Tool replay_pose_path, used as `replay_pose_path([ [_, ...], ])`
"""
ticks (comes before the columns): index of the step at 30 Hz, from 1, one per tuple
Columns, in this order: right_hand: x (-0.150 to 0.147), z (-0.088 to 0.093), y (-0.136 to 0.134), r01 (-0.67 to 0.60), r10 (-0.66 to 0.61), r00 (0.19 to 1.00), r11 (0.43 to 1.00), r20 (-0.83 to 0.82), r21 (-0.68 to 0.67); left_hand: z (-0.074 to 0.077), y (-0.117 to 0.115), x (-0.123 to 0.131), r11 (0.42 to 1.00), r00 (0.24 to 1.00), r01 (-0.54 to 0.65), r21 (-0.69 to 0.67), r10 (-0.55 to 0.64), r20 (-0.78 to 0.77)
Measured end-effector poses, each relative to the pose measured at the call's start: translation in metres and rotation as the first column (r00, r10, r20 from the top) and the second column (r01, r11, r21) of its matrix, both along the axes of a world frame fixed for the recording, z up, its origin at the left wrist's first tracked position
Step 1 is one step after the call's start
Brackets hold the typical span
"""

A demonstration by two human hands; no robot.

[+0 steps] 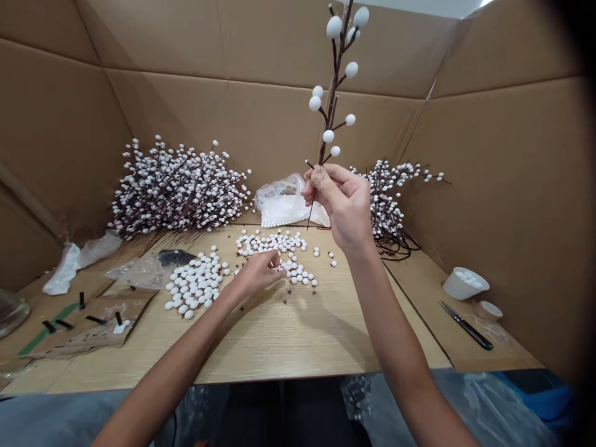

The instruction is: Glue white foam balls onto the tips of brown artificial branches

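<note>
My right hand [347,202] is closed round the lower stem of an artificial berry branch [334,99], raised upright above the table. Oval white berries sit on the tips of several of its brown twigs, while a few twigs have bare ends. Its thin bottom wire points down below my fingers. My left hand [261,272] is down among loose white berries [300,271] on the table, with its fingers curled together; whether a berry is between them is hidden. Another pile of larger white berries [195,285] lies just left of this hand.
Bunches of finished berry branches [177,186] lie back left, with more branches [386,198] back right. A plastic bag of white berries [282,208] stands between them. At right are a white cup [465,283] and a knife-like tool [465,325]. Cardboard walls [162,37] surround the table.
</note>
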State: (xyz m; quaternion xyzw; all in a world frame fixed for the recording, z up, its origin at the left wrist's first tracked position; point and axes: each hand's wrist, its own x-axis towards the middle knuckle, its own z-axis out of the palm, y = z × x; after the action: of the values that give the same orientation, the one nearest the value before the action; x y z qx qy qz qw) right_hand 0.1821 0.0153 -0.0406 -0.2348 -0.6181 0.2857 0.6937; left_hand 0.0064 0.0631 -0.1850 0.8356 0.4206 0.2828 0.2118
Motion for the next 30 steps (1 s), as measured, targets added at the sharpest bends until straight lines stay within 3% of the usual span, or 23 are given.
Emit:
replay_pose_path([
  [3, 0.008, 0.004, -0.002, -0.019, 0.019, 0.999, 1.0, 0.026, -0.002, -0.004, -0.001, 0.0, 1.0, 0.998, 0.025, -0.003, -0.025, -0.066],
  [7, 0.014, 0.008, -0.004, -0.041, 0.041, 0.999, 0.999, 0.027, -0.005, -0.007, -0.002, 0.005, 1.0, 0.999, 0.012, 0.012, -0.012, -0.035],
  [11, 0.018, 0.011, -0.007, -0.077, 0.076, 0.996, 0.997, 0.044, 0.011, 0.006, -0.003, 0.005, 1.0, 0.996, -0.027, 0.006, 0.026, 0.089],
  [14, 0.021, 0.013, -0.008, -0.087, 0.087, 0.995, 0.996, 0.048, 0.009, 0.032, -0.006, 0.003, 0.997, 0.957, -0.008, -0.081, 0.031, 0.289],
  [18, 0.024, 0.015, -0.009, -0.084, 0.082, 0.994, 0.996, 0.065, 0.02, 0.086, -0.016, 0.008, 0.958, 0.746, 0.151, -0.243, 0.051, 0.664],
  [23, 0.024, 0.015, -0.012, -0.05, 0.045, 0.997, 0.995, 0.057, 0.09, 0.152, -0.033, 0.025, 0.945, 0.516, 0.303, -0.127, -0.05, 0.855],
  [26, 0.026, 0.016, -0.015, 0.011, -0.018, 0.998, 0.993, 0.064, 0.116, 0.168, -0.039, 0.037, 0.921, 0.461, 0.378, -0.09, -0.104, 0.881],
  [30, 0.03, 0.018, -0.019, 0.013, -0.022, 0.998, 0.989, 0.061, 0.147, 0.168, -0.039, 0.052, 0.883, 0.391, 0.458, -0.097, -0.102, 0.915],
])
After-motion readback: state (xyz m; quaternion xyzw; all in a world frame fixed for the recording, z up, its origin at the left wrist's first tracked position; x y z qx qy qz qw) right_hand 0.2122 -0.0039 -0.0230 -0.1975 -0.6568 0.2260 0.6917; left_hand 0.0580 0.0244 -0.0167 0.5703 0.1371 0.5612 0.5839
